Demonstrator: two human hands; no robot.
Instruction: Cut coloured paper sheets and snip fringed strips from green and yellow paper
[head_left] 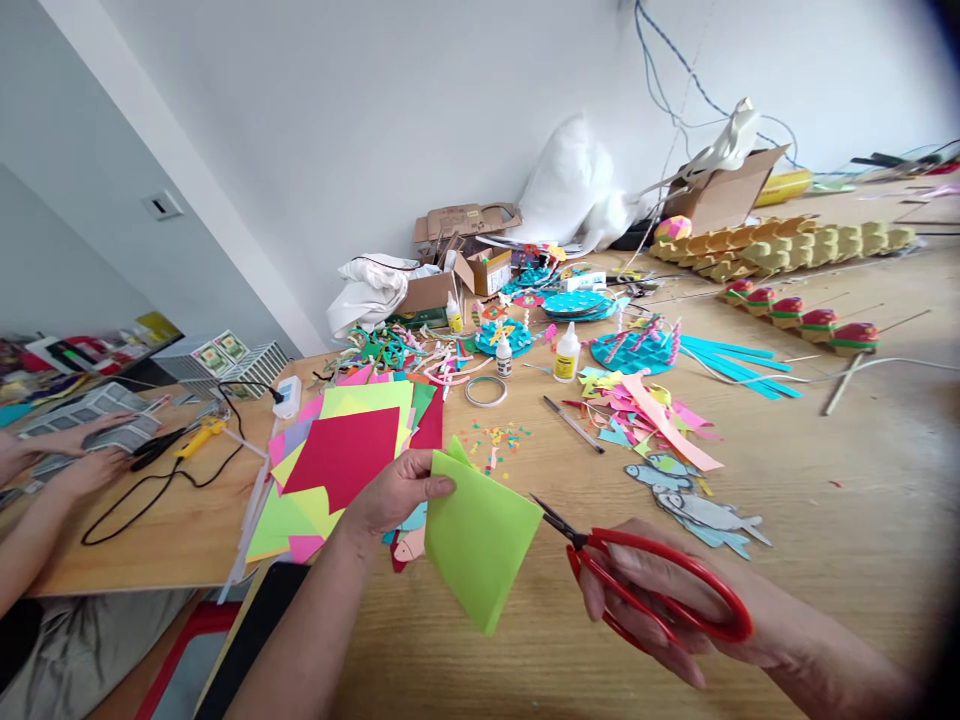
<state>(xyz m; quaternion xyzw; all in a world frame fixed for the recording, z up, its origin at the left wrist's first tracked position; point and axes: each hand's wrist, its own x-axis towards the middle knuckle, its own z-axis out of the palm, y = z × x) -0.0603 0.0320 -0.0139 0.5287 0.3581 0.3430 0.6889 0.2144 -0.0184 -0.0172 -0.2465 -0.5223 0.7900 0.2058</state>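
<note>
My left hand (401, 490) pinches the upper left corner of a folded lime-green sheet of paper (480, 540), held up over the table. My right hand (652, 590) grips red-handled scissors (675, 575), fingers in the loops. Their dark tips point left, close to the paper's right corner; whether they touch it I cannot tell. Left of my left hand lies a stack of coloured paper with a dark red sheet (349, 455) on top. Beyond the scissors are grey and blue paper fish (705, 510), and a peach paper fish (410, 545) lies partly hidden behind the green sheet.
Glue bottles (567, 355), a tape roll (486, 391), a pen (574, 425) and paper scraps (645, 405) lie across the table (847, 530). Egg cartons (787, 245) and cardboard boxes stand farther back. At left, another person's hands (94, 470) rest near a yellow glue gun (201, 437) with a black cord.
</note>
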